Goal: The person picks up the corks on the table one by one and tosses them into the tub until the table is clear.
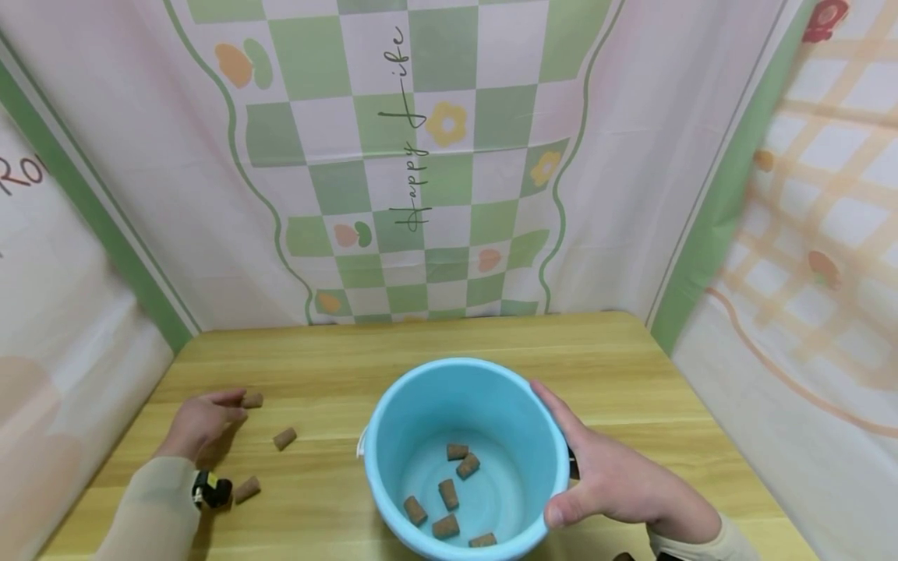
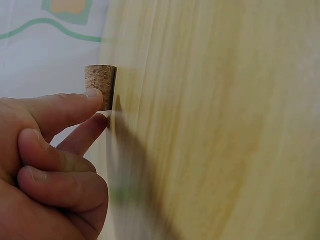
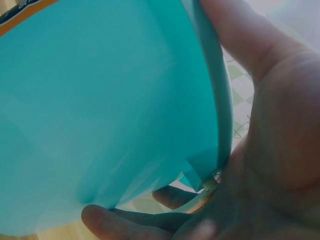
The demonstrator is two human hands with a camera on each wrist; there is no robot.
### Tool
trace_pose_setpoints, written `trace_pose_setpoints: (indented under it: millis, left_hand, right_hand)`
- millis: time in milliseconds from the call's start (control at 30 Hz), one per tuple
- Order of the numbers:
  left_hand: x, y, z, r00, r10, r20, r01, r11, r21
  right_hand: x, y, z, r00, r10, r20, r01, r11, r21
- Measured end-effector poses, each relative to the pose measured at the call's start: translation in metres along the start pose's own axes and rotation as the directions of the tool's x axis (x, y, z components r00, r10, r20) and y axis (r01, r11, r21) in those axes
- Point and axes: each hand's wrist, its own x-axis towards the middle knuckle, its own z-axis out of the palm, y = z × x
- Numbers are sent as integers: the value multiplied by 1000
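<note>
At the left of the table my left hand [image 1: 203,421] reaches to a small brown cork [image 1: 253,400]. In the left wrist view one fingertip overlaps this tapered cork [image 2: 100,82] while another is just below it; the remaining fingers are curled. A second cork [image 1: 284,439] lies to the right of that hand, and a third cork [image 1: 247,489] is beside the wrist. My right hand [image 1: 610,471] grips the right side of a light blue bucket [image 1: 466,370], thumb at the rim and fingers along the outer wall [image 3: 125,100]. Several corks [image 1: 447,494] lie on the bucket's floor.
The wooden table [image 1: 337,374] carries everything. A printed cloth [image 1: 449,187] hangs behind it, with more cloth at the left and right sides. A white handle end shows on the bucket's left side. Black cameras [image 1: 212,490] sit on the wrists.
</note>
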Motion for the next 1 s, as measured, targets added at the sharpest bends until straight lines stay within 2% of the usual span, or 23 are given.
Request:
trace_pose_setpoints:
  millis: [167,533,1000]
  left_hand:
    - [-1,2,2,1000,-10,-2,10,1000,-16]
    - [-1,5,4,1000,25,-11,-24,999,49]
    - [4,2,13,994,80,-76,-72,992,104]
  right_hand:
    - [1,0,1,1000,-6,-1,6,1000,10]
    - [0,-1,1,1000,-12,6,12,1000,16]
    - [-2,1,1,1000,18,-9,-18,1000,-11]
